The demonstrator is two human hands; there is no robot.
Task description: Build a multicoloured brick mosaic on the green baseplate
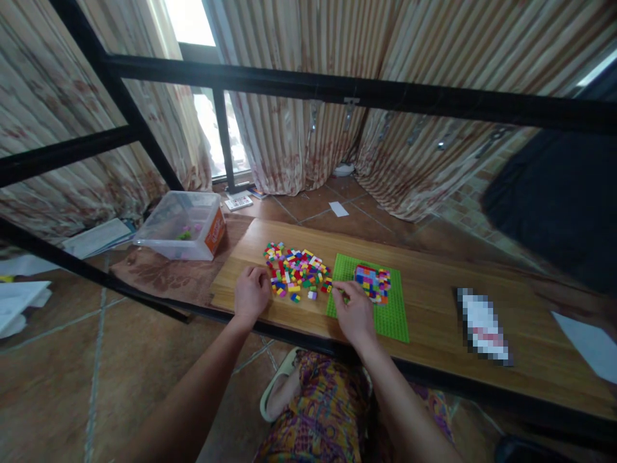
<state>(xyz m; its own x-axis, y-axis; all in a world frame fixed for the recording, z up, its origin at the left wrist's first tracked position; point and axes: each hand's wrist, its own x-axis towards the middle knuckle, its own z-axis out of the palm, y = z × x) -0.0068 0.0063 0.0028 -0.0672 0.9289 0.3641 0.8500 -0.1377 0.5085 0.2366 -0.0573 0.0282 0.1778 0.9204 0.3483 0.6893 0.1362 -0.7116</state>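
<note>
My left hand rests at the left edge of a pile of small toy building bricks, its fingers curled inward. Whatever may be in those fingers is hidden. Over the left side of a green baseplate is my right hand, thumb and forefinger drawn together towards the pile. Anything in that pinch is too small to make out; a few red and yellow bricks lie close to the fingertips. A multicoloured block of joined bricks sits on the upper part of the baseplate, partly behind my right hand.
All this is on a long wooden board. To its left stands a clear plastic box with an orange label and a few pieces inside. A blurred-out white packet and a white sheet lie rightward. A black metal rail crosses beyond.
</note>
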